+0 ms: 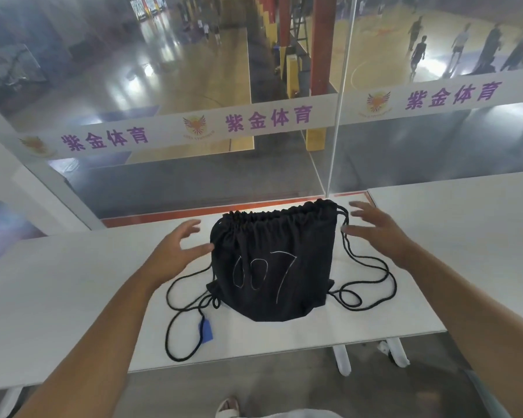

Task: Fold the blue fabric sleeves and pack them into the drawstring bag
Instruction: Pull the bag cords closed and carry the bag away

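Observation:
A black drawstring bag (272,260) marked "007" in white lies on the white table (73,285), its gathered mouth cinched at the far end. Its black cords (372,285) loop loosely on both sides. A small blue tag (206,330) hangs on the left cord. My left hand (178,248) hovers open just left of the bag, fingertips near its edge. On the bag's right, my right hand (375,230) is spread open near the upper corner and cord. No blue fabric sleeves are in view.
A glass wall with a white banner (254,122) rises right behind the table. A second white table (465,236) adjoins on the right. Table legs (343,360) and my shoe (228,407) show below the front edge.

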{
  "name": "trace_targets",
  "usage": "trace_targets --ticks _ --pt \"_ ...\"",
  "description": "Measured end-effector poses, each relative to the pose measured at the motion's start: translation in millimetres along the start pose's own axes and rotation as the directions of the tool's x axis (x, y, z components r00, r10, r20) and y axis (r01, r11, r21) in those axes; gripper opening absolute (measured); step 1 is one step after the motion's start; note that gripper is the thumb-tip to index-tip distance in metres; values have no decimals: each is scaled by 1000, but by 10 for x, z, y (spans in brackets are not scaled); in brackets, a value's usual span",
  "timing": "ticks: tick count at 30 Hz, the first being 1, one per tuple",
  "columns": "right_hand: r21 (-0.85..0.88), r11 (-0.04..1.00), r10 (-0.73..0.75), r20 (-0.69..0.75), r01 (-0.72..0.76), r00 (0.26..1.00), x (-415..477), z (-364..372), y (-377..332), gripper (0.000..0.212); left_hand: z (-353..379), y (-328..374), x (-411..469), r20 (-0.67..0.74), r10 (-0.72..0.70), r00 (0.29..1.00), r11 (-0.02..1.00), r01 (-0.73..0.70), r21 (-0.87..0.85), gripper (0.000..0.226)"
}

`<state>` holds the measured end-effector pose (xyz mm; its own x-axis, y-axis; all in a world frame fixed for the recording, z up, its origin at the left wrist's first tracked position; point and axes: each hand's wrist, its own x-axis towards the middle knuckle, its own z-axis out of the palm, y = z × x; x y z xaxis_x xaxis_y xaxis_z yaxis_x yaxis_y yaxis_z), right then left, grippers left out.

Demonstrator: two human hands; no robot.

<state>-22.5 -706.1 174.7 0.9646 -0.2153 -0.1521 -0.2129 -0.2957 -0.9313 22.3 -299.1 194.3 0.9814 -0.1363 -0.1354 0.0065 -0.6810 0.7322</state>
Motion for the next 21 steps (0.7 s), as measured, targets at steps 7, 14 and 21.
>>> trace_targets --ticks 7,14,21 --pt "-189 977 -117 -80 100 990 -12 135 -340 21 37 276 232 -57 153 987 986 -149 73 13" --pt "-48 997 -63 59 66 996 -175 24 -350 30 14 356 227 72 132 989 987 -138 88 16" --pt "-213 976 -16 90 35 996 -241 34 -396 40 -177 582 88 -2 249 969 944 -242 225 8"
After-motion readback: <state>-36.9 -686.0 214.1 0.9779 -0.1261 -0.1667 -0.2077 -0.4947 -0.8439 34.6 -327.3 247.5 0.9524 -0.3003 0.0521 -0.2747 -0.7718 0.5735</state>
